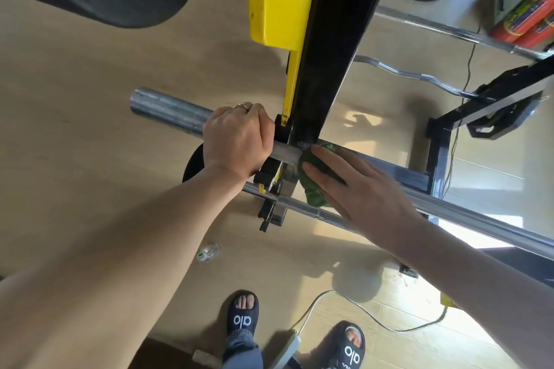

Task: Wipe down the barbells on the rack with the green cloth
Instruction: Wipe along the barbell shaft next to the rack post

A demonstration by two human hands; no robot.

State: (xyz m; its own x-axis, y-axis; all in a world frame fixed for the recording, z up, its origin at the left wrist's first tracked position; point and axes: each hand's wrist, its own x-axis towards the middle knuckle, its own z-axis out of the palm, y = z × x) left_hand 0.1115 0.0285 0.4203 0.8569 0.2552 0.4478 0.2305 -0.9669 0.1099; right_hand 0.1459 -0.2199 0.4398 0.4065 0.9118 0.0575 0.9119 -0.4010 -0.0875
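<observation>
Gripping the barbell [168, 112] sleeve, the left hand [238, 141] steadies it; the right hand [359, 189], flat-palmed, presses the green cloth [314, 189] onto the shaft running rightward.

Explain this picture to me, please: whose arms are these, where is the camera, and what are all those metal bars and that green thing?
The camera sits on a person's head, looking down, so you see their own arms and sandalled feet. The metal bars are barbells resting on a black and yellow rack. The left hand grips the thick end of one barbell to steady it. The right hand lies flat, pressing a green cloth against the bar beside the rack post, wiping it. On the wooden floor lie a small plastic bottle and a white cable.
</observation>
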